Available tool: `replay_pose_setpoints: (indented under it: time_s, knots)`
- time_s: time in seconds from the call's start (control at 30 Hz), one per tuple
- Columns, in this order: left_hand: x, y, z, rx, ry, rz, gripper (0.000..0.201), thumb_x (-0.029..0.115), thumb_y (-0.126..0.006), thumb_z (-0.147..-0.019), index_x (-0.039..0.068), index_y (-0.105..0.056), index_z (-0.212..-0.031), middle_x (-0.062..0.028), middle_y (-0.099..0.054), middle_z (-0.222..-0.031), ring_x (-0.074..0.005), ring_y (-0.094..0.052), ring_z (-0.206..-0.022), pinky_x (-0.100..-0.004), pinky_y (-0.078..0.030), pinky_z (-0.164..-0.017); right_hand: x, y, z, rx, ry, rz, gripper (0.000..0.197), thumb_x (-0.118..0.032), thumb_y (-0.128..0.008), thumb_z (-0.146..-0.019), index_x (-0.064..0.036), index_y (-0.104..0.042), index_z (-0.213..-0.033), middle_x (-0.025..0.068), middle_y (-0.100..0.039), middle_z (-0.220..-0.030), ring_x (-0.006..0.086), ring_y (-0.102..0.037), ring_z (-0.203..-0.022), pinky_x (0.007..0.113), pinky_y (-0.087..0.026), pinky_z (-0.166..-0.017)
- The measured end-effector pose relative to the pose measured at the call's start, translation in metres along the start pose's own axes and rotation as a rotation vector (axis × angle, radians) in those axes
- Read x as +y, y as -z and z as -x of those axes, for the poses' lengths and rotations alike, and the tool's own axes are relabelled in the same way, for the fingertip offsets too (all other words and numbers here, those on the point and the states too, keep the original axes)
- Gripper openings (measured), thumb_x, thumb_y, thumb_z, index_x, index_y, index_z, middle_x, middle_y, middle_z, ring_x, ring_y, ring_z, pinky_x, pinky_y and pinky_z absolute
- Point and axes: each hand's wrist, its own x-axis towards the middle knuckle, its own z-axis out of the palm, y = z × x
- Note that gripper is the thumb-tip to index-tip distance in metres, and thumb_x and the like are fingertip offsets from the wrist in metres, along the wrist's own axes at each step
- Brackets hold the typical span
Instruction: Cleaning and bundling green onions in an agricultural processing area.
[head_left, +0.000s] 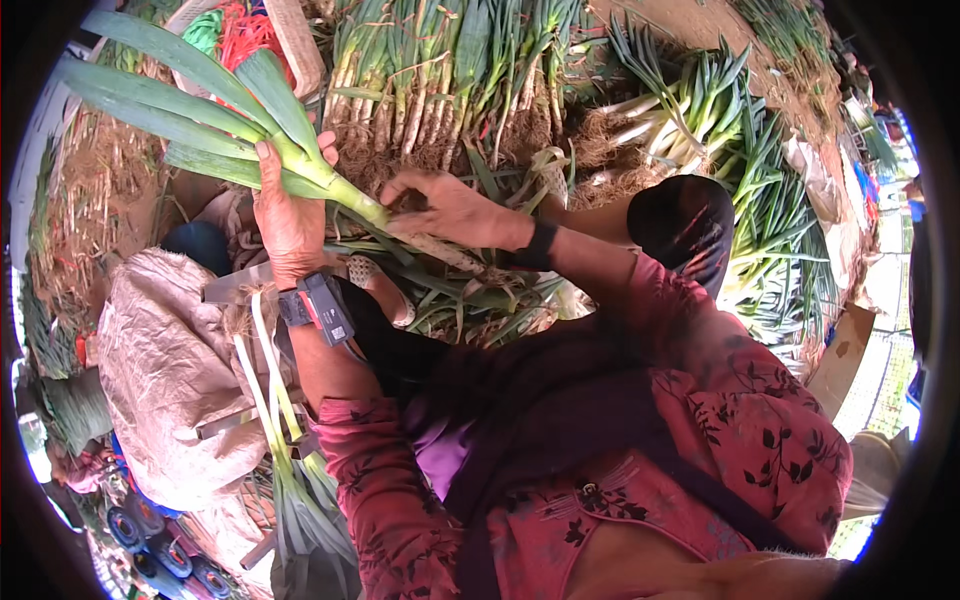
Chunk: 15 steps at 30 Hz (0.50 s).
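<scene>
A large leek [345,193] slants across in front of me, its broad green leaves fanning out to the upper left and its root end pointing down to the right. My left hand [285,222] is closed around it where the leaves meet the stalk. Along the pale lower stalk, my right hand [455,212] has its fingers curled and closed against the leek; what exactly lies between the fingertips is partly hidden. Below the stalk, loose leaves and trimmings [465,300] lie around my feet.
Bundled leeks [440,75] with earthy roots lie ahead, and more leeks [690,110] are heaped to the right. At the left, a pale sack [165,370] bulges beside some leeks [290,490]. Red plastic ties [252,38] sit at the upper left.
</scene>
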Motion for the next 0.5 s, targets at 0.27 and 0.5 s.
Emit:
replay_pose_setpoints:
  time_s: [0.27,0.5]
  knots:
    - [-0.015,-0.007,-0.004,-0.041,0.065,0.016,0.059,0.040,-0.055,-0.100,0.000,-0.039,-0.141,-0.0179,-0.054,-0.129,-0.0233,-0.057,-0.100,-0.0342,-0.048,-0.084,0.020,-0.003,-0.004,0.043,0.038,0.079,0.035,-0.023,-0.076,-0.081,-0.0001,-0.058,-0.099,0.0186,-0.064,-0.092,0.0307,-0.065,-0.090,0.039,-0.050,-0.080]
    - [-0.020,-0.006,-0.014,0.043,0.052,0.028,0.057,0.038,-0.059,-0.098,0.000,-0.042,-0.138,-0.0170,-0.059,-0.121,-0.0253,-0.060,-0.098,-0.0360,-0.050,-0.081,0.012,-0.009,-0.003,0.224,0.045,0.122,0.034,-0.021,-0.077,-0.081,0.0008,-0.057,-0.099,0.0202,-0.063,-0.090,0.0332,-0.065,-0.086,0.040,-0.050,-0.077]
